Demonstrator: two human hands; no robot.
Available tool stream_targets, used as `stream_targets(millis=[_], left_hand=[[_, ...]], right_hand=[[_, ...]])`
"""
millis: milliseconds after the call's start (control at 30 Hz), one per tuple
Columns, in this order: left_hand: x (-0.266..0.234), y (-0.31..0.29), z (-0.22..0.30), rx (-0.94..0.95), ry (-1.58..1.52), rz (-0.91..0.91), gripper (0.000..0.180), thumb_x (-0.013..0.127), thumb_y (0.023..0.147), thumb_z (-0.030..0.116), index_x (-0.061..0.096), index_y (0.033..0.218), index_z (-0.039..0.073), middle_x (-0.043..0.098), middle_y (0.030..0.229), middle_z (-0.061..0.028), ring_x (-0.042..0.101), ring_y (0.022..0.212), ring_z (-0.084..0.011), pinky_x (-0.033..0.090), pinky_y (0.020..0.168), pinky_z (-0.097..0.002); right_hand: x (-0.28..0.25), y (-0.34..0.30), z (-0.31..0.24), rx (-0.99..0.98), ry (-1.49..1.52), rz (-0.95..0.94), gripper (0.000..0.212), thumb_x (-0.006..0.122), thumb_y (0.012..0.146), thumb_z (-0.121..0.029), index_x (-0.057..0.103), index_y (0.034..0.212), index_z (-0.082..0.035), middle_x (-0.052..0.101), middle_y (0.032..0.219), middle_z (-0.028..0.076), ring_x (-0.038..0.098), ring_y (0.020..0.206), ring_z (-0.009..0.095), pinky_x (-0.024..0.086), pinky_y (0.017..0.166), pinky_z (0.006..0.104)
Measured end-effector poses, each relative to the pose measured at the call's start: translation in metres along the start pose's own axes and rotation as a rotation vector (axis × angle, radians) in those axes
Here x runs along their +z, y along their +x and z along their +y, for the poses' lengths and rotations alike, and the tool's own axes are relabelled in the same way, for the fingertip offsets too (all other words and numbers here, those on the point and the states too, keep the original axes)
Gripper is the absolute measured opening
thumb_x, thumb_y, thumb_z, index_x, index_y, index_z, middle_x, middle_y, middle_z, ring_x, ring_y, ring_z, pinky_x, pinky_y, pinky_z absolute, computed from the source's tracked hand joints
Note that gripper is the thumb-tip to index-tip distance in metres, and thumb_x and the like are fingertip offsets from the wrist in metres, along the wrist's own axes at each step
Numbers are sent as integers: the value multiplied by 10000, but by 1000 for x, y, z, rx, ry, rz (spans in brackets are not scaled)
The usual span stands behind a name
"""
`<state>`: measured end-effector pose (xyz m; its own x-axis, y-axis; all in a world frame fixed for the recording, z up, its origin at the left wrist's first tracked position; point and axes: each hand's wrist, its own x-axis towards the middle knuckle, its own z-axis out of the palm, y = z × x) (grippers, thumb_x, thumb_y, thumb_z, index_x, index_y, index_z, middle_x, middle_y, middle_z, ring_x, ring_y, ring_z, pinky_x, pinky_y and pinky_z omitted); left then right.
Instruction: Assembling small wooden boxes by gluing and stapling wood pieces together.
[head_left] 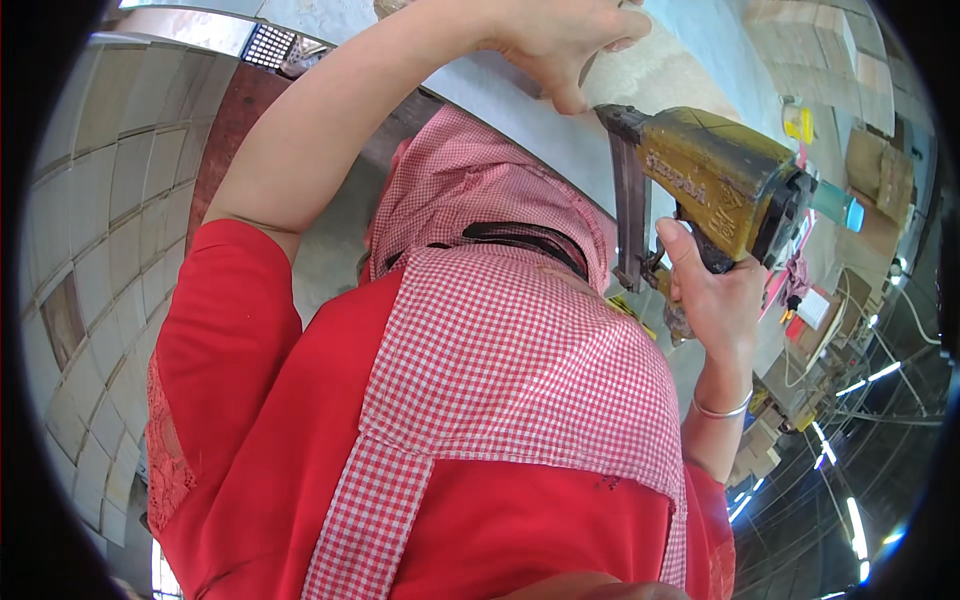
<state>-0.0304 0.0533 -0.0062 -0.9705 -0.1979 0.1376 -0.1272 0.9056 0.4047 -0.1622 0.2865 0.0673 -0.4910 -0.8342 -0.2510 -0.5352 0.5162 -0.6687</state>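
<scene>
Holding the yellow nail gun (720, 178): my right fingers (682, 248) are gripping its handle.
Nose: it is pointing leftward, just beside my left thumb.
Pale board (668, 75): it is lying on the grey tabletop (562, 142); my left fingers (615, 28) are curving over it, whether gripping I cannot tell.

Place looked like workshop or small factory floor, not home or office. 1 heavy yellow nail or staple gun (722, 180), powered trade tool, was out at pale worktop (565, 150). Pale boards or blocks (105, 165) stood piled in columns along left side; further stacked boards (815, 50) filled upper right. Brown cardboard (880, 165) sat among clutter at right. Bright tube lights (856, 528) hung under dark, hall-like roof (905, 450). Checked apron (520, 360) fitted shop-floor work.
</scene>
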Motion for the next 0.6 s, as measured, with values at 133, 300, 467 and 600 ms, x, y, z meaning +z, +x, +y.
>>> stream_targets(millis=[133, 300, 467, 600], left_hand=[[-2, 2, -8, 33, -234, -14, 596, 830, 581, 290, 541, 987, -35, 487, 1189, -345, 511, 1102, -449, 451, 911, -448], [53, -36, -3, -103, -104, 402, 849, 855, 594, 280, 445, 1284, 3, 483, 1257, -250, 480, 1176, -404, 417, 993, -466], [71, -75, 85, -435, -144, 473, 896, 818, 699, 424, 415, 1381, 6, 455, 1274, -290, 466, 1167, -462, 409, 998, -494], [104, -45, 113, -205, -447, 335, 642, 746, 815, 362, 511, 1293, 2, 545, 1167, -240, 561, 1036, -383, 457, 927, -444]], right_hand=[[-5, 1, -1, 53, -42, -38, 300, 786, 851, -276, 686, 937, -7, 592, 643, -13, 504, 492, 51, 383, 450, 221], [-13, -9, 10, -21, 45, 57, 270, 781, 847, -246, 684, 933, -9, 596, 651, -16, 508, 490, 52, 381, 445, 221], [-48, -30, 33, 122, 54, 173, 322, 778, 832, -157, 642, 1064, 20, 649, 861, 39, 579, 699, 95, 449, 623, 260], [-70, -49, 45, 393, 46, 267, 390, 782, 816, -101, 620, 1139, 44, 694, 1011, 81, 639, 886, 125, 513, 801, 297]])
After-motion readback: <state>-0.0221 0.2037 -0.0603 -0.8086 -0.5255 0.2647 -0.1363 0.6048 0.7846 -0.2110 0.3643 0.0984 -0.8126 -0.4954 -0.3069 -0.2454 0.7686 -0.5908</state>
